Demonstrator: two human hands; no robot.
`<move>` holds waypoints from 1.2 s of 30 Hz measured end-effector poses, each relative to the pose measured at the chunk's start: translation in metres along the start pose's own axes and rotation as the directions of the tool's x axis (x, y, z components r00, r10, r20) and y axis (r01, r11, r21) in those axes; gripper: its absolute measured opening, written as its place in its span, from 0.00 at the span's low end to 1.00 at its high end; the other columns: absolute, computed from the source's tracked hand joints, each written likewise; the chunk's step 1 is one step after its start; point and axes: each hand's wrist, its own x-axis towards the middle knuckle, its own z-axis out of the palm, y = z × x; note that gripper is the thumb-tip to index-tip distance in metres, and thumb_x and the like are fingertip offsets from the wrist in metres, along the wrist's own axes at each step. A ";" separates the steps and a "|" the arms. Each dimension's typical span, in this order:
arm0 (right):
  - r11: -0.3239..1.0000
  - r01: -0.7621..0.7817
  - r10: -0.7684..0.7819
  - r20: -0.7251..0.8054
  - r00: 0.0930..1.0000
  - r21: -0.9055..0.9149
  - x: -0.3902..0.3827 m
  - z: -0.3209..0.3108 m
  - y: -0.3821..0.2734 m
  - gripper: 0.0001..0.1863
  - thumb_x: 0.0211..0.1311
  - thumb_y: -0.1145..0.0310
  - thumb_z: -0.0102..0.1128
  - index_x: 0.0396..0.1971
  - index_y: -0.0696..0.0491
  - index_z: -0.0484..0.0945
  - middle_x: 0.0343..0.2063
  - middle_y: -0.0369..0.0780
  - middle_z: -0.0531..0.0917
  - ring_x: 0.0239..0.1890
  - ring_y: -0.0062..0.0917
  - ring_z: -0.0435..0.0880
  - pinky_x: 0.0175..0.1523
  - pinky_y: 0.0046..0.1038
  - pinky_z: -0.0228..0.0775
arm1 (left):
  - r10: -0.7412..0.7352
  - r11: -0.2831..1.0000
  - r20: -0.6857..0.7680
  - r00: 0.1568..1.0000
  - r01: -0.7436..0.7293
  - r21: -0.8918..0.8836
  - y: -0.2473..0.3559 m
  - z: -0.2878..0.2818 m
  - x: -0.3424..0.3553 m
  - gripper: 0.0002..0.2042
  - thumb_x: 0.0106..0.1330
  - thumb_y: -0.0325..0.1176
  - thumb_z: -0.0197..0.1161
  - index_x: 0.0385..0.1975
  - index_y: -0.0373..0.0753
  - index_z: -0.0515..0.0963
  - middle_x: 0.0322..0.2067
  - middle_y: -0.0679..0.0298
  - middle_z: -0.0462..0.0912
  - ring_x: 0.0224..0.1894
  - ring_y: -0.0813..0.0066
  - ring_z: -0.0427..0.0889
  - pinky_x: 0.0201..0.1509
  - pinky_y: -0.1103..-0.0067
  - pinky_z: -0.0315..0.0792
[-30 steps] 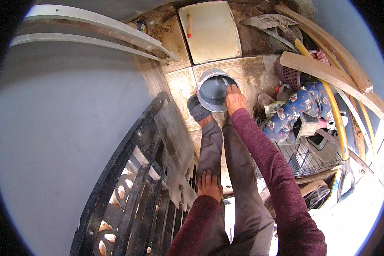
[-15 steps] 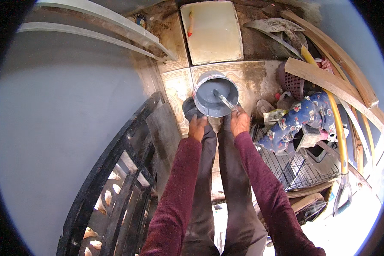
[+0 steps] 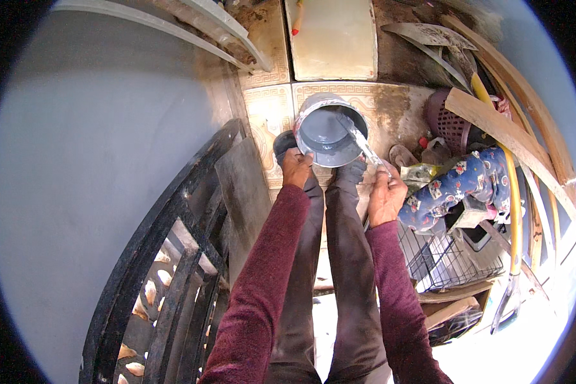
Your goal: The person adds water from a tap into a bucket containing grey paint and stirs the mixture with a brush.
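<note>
A paint bucket [image 3: 320, 160] of blue-grey paint stands tilted toward me on the tiles between my feet. My left hand [image 3: 297, 169] is closed on its near left rim, the thumb at the edge; its other fingers are partly hidden. In my right hand [image 3: 387, 197], to the right of the bucket, the fingers wrap round the end of a paint-smeared stick [image 3: 360, 137]. The stick slants over the rim, its far end inside the bucket at the paint; whether that end carries bristles I cannot tell.
A black slatted bench [image 3: 173, 246] stands at left beside a grey wall [image 3: 102, 179]. Cream slab [image 3: 336, 45] lies beyond the bucket. At right are a purple basket [image 3: 447, 121], wooden planks [image 3: 493, 121], a yellow-handled tool [image 3: 513, 211], blue patterned cloth [image 3: 461, 185] and a wire rack [image 3: 448, 256].
My right hand has moved right and nearer me, drawing the stick farther out across the rim. My left hand has come up to the bucket's rim. The view has shifted slightly.
</note>
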 end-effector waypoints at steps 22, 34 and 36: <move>0.962 -0.222 0.202 0.132 0.971 0.161 0.011 0.011 0.019 0.14 0.66 0.65 0.51 0.43 0.58 0.79 0.20 0.32 0.76 0.19 0.14 0.71 0.22 0.18 0.61 | 0.087 0.993 0.080 0.993 -0.080 -0.085 0.000 0.001 0.007 0.11 0.58 0.29 0.59 0.38 0.35 0.67 0.36 0.60 0.74 0.37 0.72 0.77 0.37 0.76 0.77; 0.832 -0.554 0.522 0.371 0.768 -0.024 -0.055 -0.037 -0.047 0.23 0.65 0.47 0.52 0.35 0.55 0.73 0.19 0.35 0.78 0.16 0.17 0.74 0.17 0.20 0.61 | 0.259 0.965 0.048 0.965 -0.256 -0.053 0.051 -0.001 -0.041 0.11 0.54 0.23 0.58 0.36 0.31 0.68 0.35 0.58 0.75 0.33 0.73 0.78 0.33 0.78 0.81; 0.860 -0.510 0.473 0.375 0.797 0.000 -0.059 -0.059 -0.071 0.23 0.66 0.48 0.50 0.33 0.57 0.75 0.16 0.34 0.76 0.15 0.16 0.71 0.18 0.19 0.59 | 0.198 0.964 0.065 0.978 -0.182 -0.196 0.092 0.021 -0.063 0.12 0.55 0.23 0.58 0.38 0.30 0.68 0.36 0.58 0.75 0.34 0.72 0.79 0.34 0.77 0.81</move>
